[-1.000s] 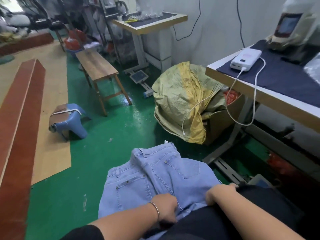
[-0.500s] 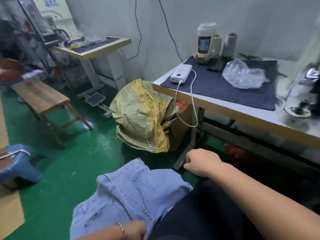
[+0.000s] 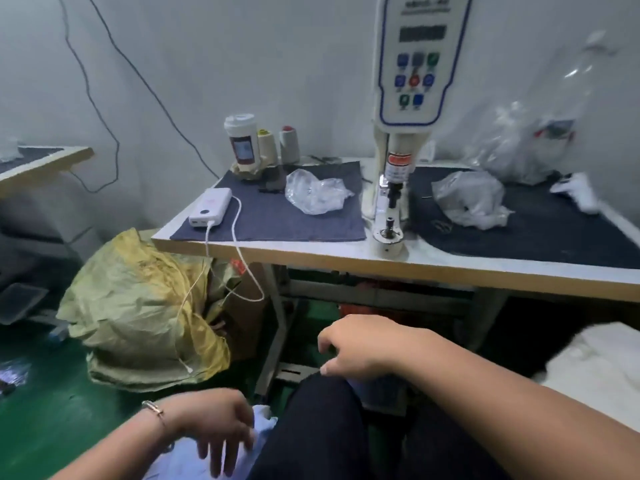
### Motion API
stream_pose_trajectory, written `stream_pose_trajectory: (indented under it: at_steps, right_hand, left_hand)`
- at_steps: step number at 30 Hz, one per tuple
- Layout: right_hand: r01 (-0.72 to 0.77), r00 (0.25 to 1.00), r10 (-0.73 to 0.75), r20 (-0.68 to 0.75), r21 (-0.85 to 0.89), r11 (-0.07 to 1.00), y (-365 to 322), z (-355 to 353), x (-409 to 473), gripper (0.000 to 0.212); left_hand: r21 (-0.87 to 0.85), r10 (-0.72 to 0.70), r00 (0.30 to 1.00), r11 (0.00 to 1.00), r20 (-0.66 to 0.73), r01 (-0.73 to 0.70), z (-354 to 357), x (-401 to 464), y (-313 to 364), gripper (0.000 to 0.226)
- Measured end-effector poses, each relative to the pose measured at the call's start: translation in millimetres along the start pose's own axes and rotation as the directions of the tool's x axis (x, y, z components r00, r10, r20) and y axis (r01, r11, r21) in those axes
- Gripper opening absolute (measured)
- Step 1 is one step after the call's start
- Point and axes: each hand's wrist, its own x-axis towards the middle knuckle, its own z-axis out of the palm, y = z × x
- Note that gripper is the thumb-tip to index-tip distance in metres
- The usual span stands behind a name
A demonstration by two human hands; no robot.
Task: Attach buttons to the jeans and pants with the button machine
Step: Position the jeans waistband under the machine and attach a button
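Note:
The white button machine (image 3: pixel 391 188) stands on the table (image 3: pixel 346 263) ahead, with its control panel (image 3: pixel 412 64) high up. Light blue jeans (image 3: pixel 187 460) lie low at the bottom left, mostly out of frame beside my dark-trousered leg. My left hand (image 3: pixel 214 433) rests over the jeans with its fingers hanging straight down; a bracelet circles the wrist. My right hand (image 3: pixel 360 348) hovers above my knee, well below the table edge, with fingers loosely curled and nothing seen in them.
Two crumpled clear plastic bags (image 3: pixel 315 195) (image 3: pixel 467 202) lie on dark cloth either side of the machine. A white power bank (image 3: pixel 210 211) with a dangling cable sits at the table's left corner. A yellow-green sack (image 3: pixel 138 306) stands on the green floor; a white pile (image 3: pixel 595 368) lies at the right.
The view has swung right and up from the floor to the machine table. My right hand has lifted off the jeans to above my knee; the jeans have slipped to the bottom edge.

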Motion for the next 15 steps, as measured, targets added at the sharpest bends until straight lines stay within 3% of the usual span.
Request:
stream_pose_trajectory:
  at_steps: [1,3,7,12,15]
  right_hand:
    - [-0.02,1.0,0.02,-0.017,-0.004,1.0,8.0,-7.9,-13.3,0.037]
    - [-0.069,0.995,0.069,-0.07,-0.009,0.998,28.6,-22.0,-44.6,0.038]
    - [-0.286,0.943,0.291,-0.163,0.052,0.957,82.3,-37.6,-122.5,0.041]
    - [-0.595,0.753,0.635,-0.176,0.23,0.77,144.5,-14.3,-222.0,0.036]
    - [-0.677,0.594,0.774,-0.219,0.382,0.629,172.4,17.0,-270.4,0.031]
  left_hand:
    - [-0.068,0.086,0.994,0.994,-0.06,-0.09,-18.9,5.8,10.4,0.019]
    - [-0.025,0.228,0.959,0.972,-0.166,-0.235,-50.8,6.0,57.8,0.018]
    - [0.09,0.536,0.814,0.843,-0.223,-0.53,-65.3,23.3,170.6,0.017]
    - [0.176,0.698,0.694,0.716,-0.177,-0.675,-25.2,45.6,309.0,0.021]
    - [0.269,0.749,0.64,0.661,-0.172,-0.701,9.5,60.3,375.6,0.017]
